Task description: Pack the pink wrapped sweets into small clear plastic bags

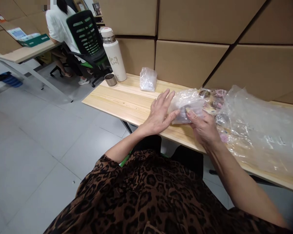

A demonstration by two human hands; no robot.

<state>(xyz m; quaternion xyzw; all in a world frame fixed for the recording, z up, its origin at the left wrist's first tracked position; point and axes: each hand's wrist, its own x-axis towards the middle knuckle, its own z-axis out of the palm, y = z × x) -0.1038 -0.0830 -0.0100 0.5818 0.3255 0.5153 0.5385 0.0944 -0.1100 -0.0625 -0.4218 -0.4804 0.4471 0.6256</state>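
A small clear plastic bag (187, 105) lay on the wooden table (122, 100), and both hands were at it. The left hand (161, 112) rested against the bag's left side with its fingers spread and flat, the thumb reaching under the near edge; it pressed the bag more than gripped it. The right hand (203, 126) came in from the bag's near right corner and pinched the plastic between thumb and forefinger. Something dark showed through the bag, too blurred to name. Just right of the bag lay a heap of small packets (213, 99), and beyond those a large sheet of crumpled clear plastic (261, 130) covered the table. To the left of the bag, well apart, sat another small crumpled clear bag (148, 79) near the wall of cardboard boxes (188, 61). Farther left stood a white flask (113, 53) with a metal cup (110, 79) just beside it. Beyond the flask, a person in a white top (56, 22) sat on a black and green office chair (86, 39).
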